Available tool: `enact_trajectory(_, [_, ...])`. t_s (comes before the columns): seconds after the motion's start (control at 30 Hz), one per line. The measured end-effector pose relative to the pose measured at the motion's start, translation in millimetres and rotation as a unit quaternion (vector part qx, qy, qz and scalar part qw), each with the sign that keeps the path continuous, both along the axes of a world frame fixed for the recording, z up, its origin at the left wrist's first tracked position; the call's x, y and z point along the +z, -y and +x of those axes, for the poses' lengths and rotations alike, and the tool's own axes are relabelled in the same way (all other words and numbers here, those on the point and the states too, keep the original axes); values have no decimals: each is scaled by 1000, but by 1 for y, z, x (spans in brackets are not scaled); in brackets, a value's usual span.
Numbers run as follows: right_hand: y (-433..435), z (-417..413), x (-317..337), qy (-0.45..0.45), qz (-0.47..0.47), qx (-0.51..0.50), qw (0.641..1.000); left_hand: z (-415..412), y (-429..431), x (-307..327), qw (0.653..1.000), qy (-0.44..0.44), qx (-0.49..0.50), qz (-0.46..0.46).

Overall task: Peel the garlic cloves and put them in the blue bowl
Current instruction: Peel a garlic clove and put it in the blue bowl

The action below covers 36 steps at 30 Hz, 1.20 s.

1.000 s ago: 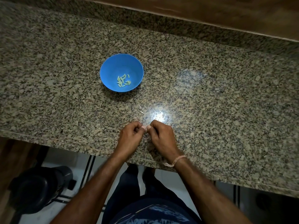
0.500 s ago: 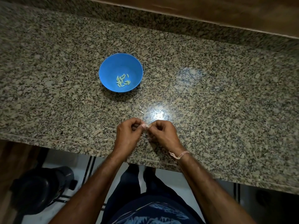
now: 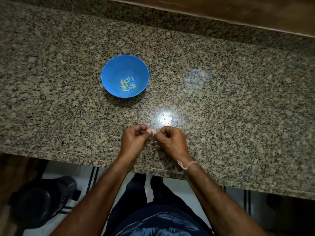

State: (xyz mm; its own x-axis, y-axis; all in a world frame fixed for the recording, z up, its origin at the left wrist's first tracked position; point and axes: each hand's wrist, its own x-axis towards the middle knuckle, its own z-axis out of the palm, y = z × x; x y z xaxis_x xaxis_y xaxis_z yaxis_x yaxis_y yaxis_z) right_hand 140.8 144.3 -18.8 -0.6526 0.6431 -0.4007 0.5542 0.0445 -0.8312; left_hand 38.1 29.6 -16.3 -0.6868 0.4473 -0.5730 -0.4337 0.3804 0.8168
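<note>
Here I see my left hand (image 3: 134, 139) and right hand (image 3: 171, 142) meet above the table (image 3: 238, 108), both grips pinching one garlic clove (image 3: 152, 132); peeled cloves (image 3: 127, 84) lie in the blue bowl (image 3: 112, 72) beyond.

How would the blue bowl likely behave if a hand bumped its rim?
The blue bowl looks like thin plastic holding only a few peeled cloves, so probably light. On the polished counter it would likely slide or rock rather than stay put.
</note>
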Motion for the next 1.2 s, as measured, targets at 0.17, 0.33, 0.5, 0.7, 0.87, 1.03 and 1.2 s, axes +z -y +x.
enact_trajectory(0.17, [0,-3,-2,24,144,61,987,-4,-3,-4,999,33,31,14])
enact_trajectory(0.33, [2,-2,-7,-11,152,57,987,-5,-2,-13,1000,11,28,-6])
enact_trajectory(0.5, [3,-4,-5,-59,30,-9,998,-2,-3,-10,1000,-18,-5,-8])
enact_trajectory(0.7, [1,-3,-8,-57,1,-41,998,-1,1,-6,990,-116,-72,-34])
enact_trajectory(0.87, [-1,-1,-9,-77,-19,-64,995,-2,-2,-3,996,-64,-58,-5])
enact_trajectory(1.03, [1,2,-9,-92,-15,-72,993,-1,-4,-6,999,13,-31,16])
enact_trajectory(1.2, [3,4,-8,-112,-14,-75,991,5,-8,-6,989,138,33,45])
